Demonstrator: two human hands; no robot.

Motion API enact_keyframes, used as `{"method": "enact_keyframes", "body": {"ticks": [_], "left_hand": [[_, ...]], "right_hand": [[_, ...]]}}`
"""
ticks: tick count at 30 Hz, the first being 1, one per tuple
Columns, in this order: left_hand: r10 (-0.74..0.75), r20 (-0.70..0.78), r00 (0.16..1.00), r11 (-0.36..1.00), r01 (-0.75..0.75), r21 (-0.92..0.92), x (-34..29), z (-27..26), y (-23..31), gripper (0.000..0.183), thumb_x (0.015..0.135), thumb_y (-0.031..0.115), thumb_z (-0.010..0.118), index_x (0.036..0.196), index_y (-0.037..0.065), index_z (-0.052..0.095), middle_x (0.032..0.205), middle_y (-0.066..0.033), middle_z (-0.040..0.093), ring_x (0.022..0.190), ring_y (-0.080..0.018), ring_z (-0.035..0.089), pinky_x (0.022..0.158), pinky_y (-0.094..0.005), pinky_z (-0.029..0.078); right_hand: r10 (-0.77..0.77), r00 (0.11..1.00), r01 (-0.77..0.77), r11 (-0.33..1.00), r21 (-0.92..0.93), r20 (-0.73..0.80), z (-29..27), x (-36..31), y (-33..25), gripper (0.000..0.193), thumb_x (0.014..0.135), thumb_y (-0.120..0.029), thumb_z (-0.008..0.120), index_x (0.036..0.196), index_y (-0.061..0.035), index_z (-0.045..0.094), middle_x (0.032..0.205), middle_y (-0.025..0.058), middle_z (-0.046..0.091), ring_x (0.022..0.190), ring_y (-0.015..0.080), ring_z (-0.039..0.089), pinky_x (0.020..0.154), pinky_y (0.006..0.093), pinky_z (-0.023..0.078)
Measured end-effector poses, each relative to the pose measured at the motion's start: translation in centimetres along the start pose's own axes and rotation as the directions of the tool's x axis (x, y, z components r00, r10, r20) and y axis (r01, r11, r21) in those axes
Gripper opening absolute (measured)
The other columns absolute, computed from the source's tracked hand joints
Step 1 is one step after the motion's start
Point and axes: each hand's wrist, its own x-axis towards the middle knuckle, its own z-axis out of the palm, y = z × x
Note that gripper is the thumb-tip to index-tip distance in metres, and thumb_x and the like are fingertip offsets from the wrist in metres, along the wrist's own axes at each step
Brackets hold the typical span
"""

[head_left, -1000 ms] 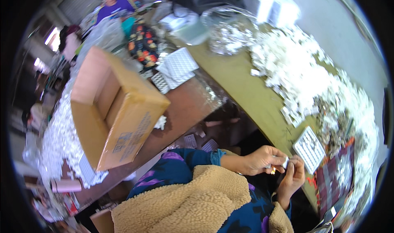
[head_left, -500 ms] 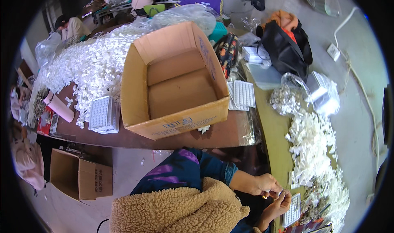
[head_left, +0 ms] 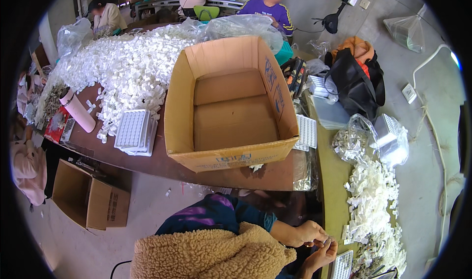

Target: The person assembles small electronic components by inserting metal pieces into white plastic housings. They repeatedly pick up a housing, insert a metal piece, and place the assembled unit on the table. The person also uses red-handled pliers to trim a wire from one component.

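Note:
My left hand (head_left: 306, 233) and my right hand (head_left: 321, 257) meet at the fingertips over the near edge of the side table. Both are closed in a pinch around something tiny and greyish, too small to name. Just right of them, a white plastic tray with rows of cavities (head_left: 342, 265) lies partly behind my right hand. Beyond it spreads a heap of small white plastic pieces (head_left: 372, 195), with thin metallic-looking bits (head_left: 366, 264) mixed in at the near end.
A large open cardboard box (head_left: 231, 161) stands on the brown table (head_left: 221, 178), beside stacked white trays (head_left: 135, 131), a pink bottle (head_left: 77, 110) and a big white heap (head_left: 132, 67). A black bag (head_left: 351, 79) sits farther right. Another carton (head_left: 110, 207) rests on the floor. People sit beyond.
The view has shifted, so the table and box appear farther right and lower. My hands remain together at the fingertips, with a slight change in finger pose.

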Motion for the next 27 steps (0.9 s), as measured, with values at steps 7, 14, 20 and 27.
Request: {"method": "enact_keyframes", "body": {"ticks": [7,14,20,27], "left_hand": [[-0.029,-0.017,0.999,0.999,0.029,-0.032,-0.3,0.2,-0.4,0.017,0.091,0.015,0.070,0.102,0.002,0.066,0.082,-0.0028,0.069,0.069,-0.0104,0.066,0.046,-0.0195,0.040],[-0.076,0.007,0.997,0.997,0.076,0.001,0.6,0.6,-1.4,0.017,0.092,0.015,0.070,0.103,0.003,0.065,0.083,-0.0029,0.068,0.071,-0.0114,0.067,0.045,-0.0203,0.040],[-0.045,-0.008,0.999,0.999,0.045,0.016,0.7,0.6,-1.8,0.015,0.091,0.014,0.069,0.102,0.003,0.067,0.083,-0.0036,0.069,0.070,-0.0111,0.066,0.045,-0.0209,0.040],[-0.129,0.146,0.981,0.989,0.117,0.093,-0.9,1.3,-0.2,0.013,0.091,0.012,0.066,0.099,0.002,0.069,0.083,-0.0067,0.070,0.070,-0.0134,0.067,0.048,-0.0216,0.046]], "right_hand": [[-0.035,0.999,0.035,0.999,0.012,-0.010,0.2,-0.7,-0.8,0.009,0.096,-0.003,0.058,0.093,0.0056,0.060,0.088,0.0076,0.064,0.080,0.0131,0.059,0.075,0.0260,0.049],[-0.026,0.997,0.023,0.998,-0.056,-0.066,-1.0,-0.8,-0.5,0.009,0.096,-0.003,0.058,0.092,0.0047,0.061,0.086,0.0071,0.064,0.078,0.0127,0.059,0.071,0.0257,0.049],[-0.059,0.996,0.056,0.997,-0.048,-0.069,-0.8,-1.0,-0.9,0.010,0.094,-0.003,0.058,0.089,0.0047,0.060,0.082,0.0071,0.063,0.076,0.0134,0.058,0.070,0.0273,0.048],[-0.022,0.997,0.006,0.981,-0.195,-0.077,-2.9,-2.1,-3.5,0.007,0.089,0.001,0.060,0.083,0.0032,0.062,0.077,0.0065,0.062,0.072,0.0124,0.056,0.066,0.0276,0.046]]}}
